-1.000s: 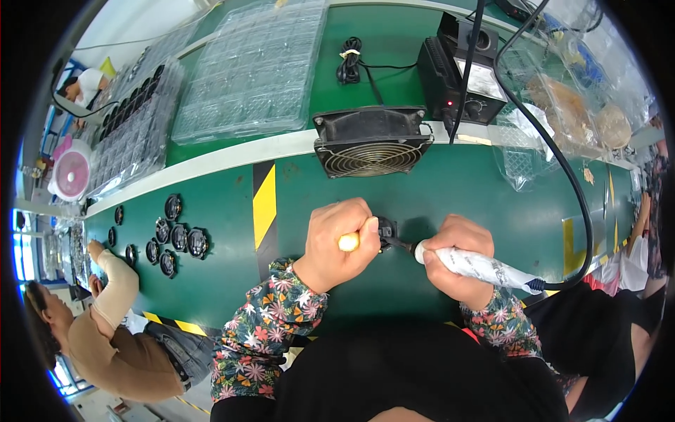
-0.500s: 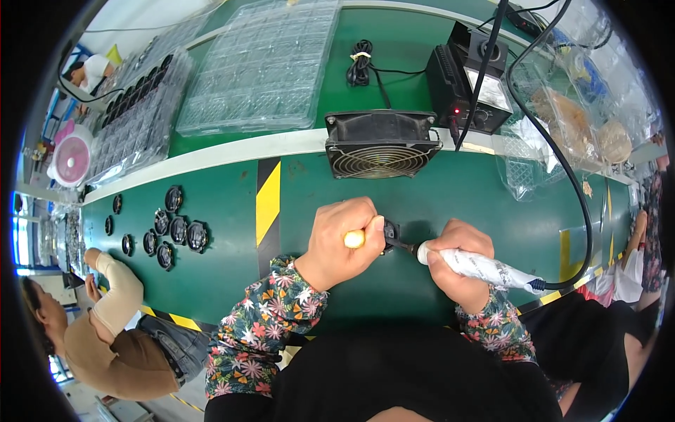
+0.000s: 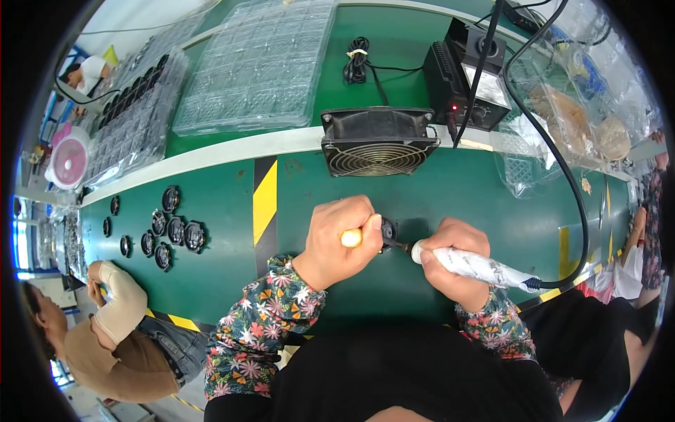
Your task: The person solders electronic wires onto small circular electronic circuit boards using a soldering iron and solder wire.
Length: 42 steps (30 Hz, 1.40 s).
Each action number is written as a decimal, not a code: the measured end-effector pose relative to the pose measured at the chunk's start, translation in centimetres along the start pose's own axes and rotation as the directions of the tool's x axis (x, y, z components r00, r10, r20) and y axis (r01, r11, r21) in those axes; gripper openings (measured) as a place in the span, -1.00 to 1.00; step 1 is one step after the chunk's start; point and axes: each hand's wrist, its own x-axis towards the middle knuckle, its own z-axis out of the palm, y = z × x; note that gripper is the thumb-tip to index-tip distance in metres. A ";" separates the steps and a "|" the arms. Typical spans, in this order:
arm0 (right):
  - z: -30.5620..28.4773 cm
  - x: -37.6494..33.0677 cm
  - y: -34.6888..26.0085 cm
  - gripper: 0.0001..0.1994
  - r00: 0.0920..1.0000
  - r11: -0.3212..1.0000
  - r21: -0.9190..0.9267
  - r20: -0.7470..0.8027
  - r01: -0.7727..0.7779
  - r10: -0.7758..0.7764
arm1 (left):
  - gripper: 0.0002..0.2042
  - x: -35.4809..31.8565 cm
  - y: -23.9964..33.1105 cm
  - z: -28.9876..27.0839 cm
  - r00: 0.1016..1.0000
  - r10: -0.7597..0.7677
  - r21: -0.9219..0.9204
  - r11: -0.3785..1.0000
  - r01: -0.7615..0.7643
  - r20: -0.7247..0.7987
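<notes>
My left hand point(image 3: 341, 239) grips a yellow-handled tool point(image 3: 351, 238) and pins a small black round part point(image 3: 389, 229) against the green table point(image 3: 218, 211). My right hand point(image 3: 457, 257) holds a white-wrapped soldering iron point(image 3: 478, 266), its dark tip touching the black part. The iron's black cable point(image 3: 562, 183) loops up to a black power station point(image 3: 467, 74) at the back. Both forearms wear flowered sleeves.
A black fan point(image 3: 377, 141) stands just behind my hands. Several black round parts point(image 3: 169, 228) lie at the left. Clear plastic trays point(image 3: 256, 63) fill the back. A seated person point(image 3: 105, 337) is at lower left; clear bags point(image 3: 576, 119) sit at right.
The view has shifted slightly. My hands stay on the black part with the iron tip against it.
</notes>
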 end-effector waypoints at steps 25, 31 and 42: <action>-1.6 -0.2 -0.5 -0.86 0.956 0.966 -0.062 -0.138 0.253 -0.259 | -0.72 -2.9 2.0 -2.4 0.954 -0.111 0.448 0.894 -0.027 0.280; -2.1 0.7 -0.8 -0.67 0.948 0.968 -0.053 -0.193 0.247 -0.252 | -0.72 -3.4 1.4 0.2 0.924 -0.115 0.531 0.841 -0.105 0.365; -2.4 -1.2 -0.1 -0.60 0.964 0.959 0.283 -0.246 -0.031 0.104 | -0.79 -3.5 3.8 4.9 0.870 0.049 0.373 0.891 -0.261 0.491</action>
